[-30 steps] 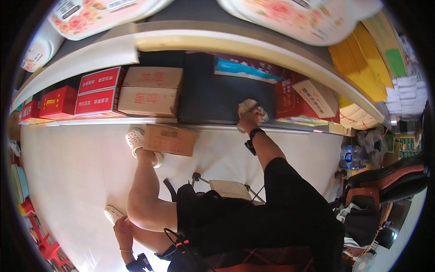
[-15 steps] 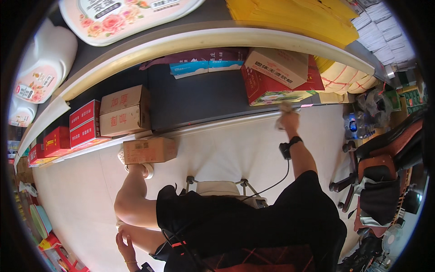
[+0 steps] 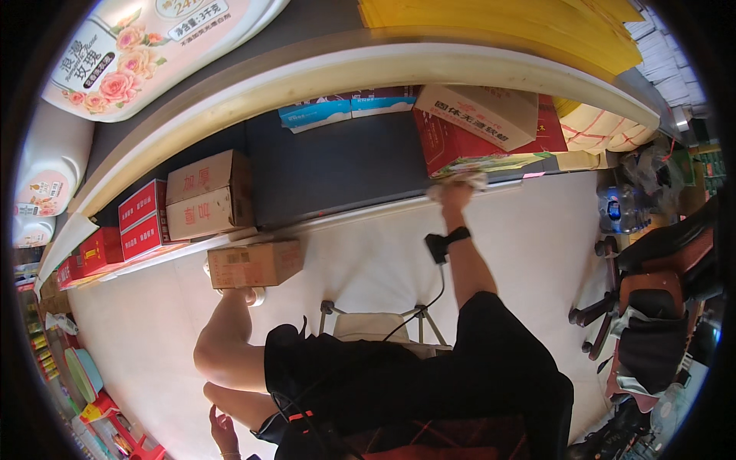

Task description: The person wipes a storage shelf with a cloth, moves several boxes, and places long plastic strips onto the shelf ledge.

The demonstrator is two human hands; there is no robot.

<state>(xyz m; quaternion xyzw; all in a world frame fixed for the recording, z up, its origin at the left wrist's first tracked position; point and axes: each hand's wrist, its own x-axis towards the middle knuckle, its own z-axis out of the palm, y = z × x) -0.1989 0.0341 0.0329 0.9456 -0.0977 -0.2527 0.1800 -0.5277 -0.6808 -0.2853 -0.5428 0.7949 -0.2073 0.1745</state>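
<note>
My right hand is pressed on a pale, crumpled cloth at the front edge of the dark lower shelf. Just behind it stands a red carton with a brown cardboard box lying tilted on top. A black band and small device with a cable sit on my right wrist. My left hand hangs beside my bent leg at the lower left. Its fingers are loosely apart and hold nothing.
Brown boxes and red boxes fill the shelf's left part; another box stands on the floor by my foot. Blue-and-white boxes lie farther back. White jugs stand above. A swivel chair is at the right.
My right hand has moved left with the cloth, from below the red carton's right part to its left corner. The view has shifted slightly; my left hand sits lower in the picture.
</note>
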